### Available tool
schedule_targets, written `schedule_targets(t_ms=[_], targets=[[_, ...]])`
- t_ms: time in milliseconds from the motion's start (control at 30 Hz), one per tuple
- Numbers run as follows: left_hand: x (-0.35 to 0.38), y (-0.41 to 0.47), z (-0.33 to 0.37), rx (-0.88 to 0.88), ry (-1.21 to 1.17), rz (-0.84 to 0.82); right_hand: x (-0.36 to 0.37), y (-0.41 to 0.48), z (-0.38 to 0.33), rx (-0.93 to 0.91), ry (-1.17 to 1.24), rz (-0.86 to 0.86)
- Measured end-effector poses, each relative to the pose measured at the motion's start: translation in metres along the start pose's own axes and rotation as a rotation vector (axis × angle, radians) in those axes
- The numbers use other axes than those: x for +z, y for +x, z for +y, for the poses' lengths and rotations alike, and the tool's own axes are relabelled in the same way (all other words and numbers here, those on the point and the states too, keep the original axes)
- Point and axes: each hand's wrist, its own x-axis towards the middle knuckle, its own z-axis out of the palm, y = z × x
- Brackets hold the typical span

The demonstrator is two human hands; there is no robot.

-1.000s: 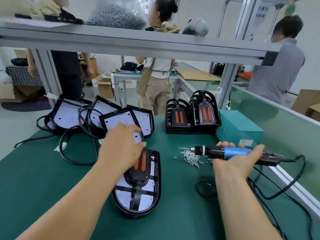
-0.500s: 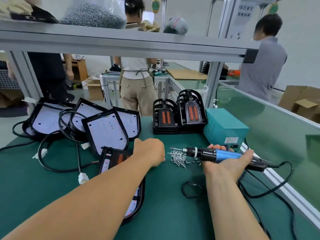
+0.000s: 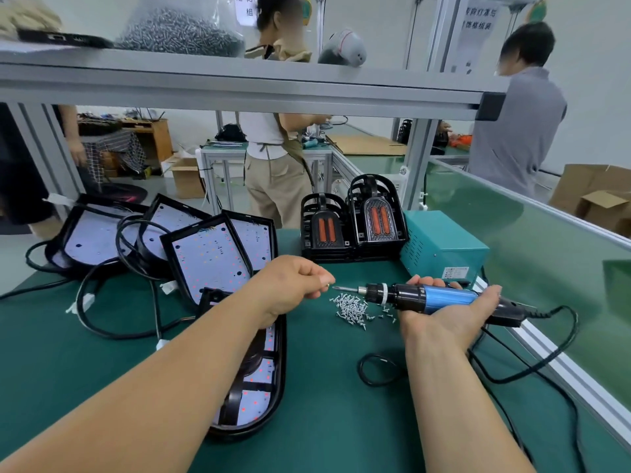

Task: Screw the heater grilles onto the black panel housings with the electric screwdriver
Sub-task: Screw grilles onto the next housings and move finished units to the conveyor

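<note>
The left forearm hides most of the near housing point(image 3: 280, 377) and the grille point(image 3: 234, 402) on it. The left hand point(image 3: 290, 285) pinches a tiny screw point(image 3: 327, 285), hard to make out, just beside the tip of the screwdriver point(image 3: 426, 297), which the right hand point(image 3: 447, 315) grips palm up. One heap of screws point(image 3: 353, 307) lies on the worktop point(image 3: 324, 421) under the bit. Four more housings point(image 3: 211, 257) overlap far left. Two grille stacks point(image 3: 324, 230) stand far, beside one teal box point(image 3: 444, 247).
</note>
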Motion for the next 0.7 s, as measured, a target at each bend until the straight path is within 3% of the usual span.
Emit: schedule_targets(t_ms=[100,300,700], targets=[[0.001,-0.005,-0.001,-0.062,-0.121,-0.035,0.009,-0.003,-0.008,0.09,0.054,0.073],[0.004,-0.007,0.0,-0.099,-0.241,-0.043,0.009,-0.006,-0.008,0.112,0.035,0.048],[0.012,-0.007,-0.001,-0.113,-0.203,0.063,0.005,0.0,-0.003,0.074,0.001,0.034]])
